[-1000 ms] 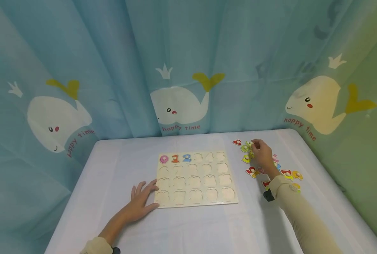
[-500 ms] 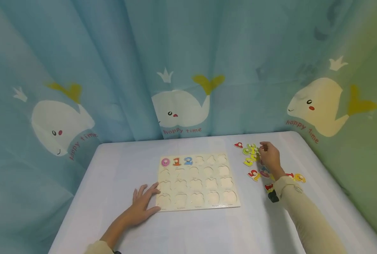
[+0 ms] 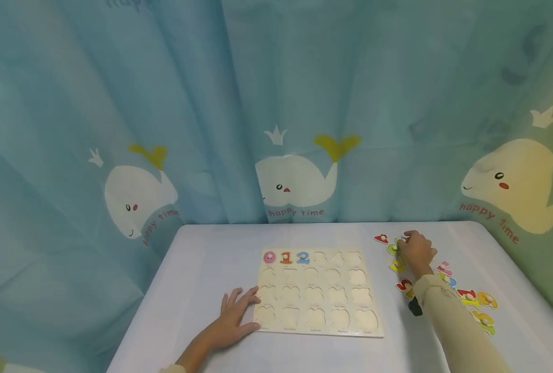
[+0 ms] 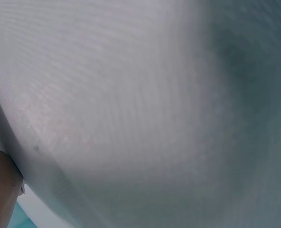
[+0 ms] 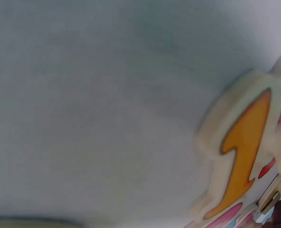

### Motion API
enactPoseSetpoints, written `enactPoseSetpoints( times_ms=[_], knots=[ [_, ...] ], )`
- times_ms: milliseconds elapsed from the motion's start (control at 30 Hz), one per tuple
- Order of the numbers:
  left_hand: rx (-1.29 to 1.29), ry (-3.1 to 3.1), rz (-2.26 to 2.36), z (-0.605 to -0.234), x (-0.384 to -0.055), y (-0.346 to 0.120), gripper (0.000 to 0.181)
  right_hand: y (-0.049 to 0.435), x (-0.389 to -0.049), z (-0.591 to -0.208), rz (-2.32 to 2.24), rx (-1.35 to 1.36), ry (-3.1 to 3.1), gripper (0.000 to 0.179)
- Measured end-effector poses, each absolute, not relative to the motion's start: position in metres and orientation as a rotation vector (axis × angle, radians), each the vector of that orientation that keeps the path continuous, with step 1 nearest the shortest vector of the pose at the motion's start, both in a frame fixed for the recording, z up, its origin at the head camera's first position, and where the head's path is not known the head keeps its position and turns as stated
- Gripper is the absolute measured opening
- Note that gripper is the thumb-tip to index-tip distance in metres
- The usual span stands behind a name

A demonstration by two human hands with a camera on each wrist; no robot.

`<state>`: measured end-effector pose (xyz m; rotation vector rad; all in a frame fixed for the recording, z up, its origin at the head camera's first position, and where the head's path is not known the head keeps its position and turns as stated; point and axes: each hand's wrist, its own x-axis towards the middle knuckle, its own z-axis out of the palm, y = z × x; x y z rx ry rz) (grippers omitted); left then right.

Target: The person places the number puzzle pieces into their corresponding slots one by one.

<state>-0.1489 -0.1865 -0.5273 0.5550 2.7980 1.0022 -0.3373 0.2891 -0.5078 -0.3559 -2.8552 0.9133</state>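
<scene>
A wooden number puzzle board lies flat on the white table. Its top row holds a pink 0, an orange 1 and a blue 2; the other recesses are bare. My left hand rests flat on the table with straight fingers touching the board's lower left edge. My right hand hovers over loose number pieces to the right of the board, its curled fingers pinching a green piece. In the right wrist view, a blurred piece with an orange 1 fills the right side.
Several loose coloured number pieces lie scattered right of the board, up to a red one at the far end. A blue whale-print curtain hangs close behind the table. The left wrist view shows only blurred white cloth.
The head view has tilted up, so the table sits lower in frame. My right hand stays on the far pieces with small finger shifts. The left hand has not moved.
</scene>
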Motion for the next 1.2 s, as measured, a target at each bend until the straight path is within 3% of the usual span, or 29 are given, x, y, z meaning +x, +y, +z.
enactPoseSetpoints(
  times_ms=[300, 767, 1200],
  knots=[
    [0.580, 2.802, 0.979, -0.529, -0.148, -0.185, 0.047, 0.289, -0.341, -0.503, 0.923, -0.314, -2.755, 0.032],
    [0.593, 2.821, 0.968, -0.525, -0.151, -0.187, 0.047, 0.256, -0.336, -0.491, 1.120, 0.293, -2.593, 0.030],
    [0.597, 2.800, 0.997, -0.523, -0.150, -0.188, 0.051, 0.194, -0.320, -0.515, 1.168, 0.670, -2.804, 0.028]
  ],
)
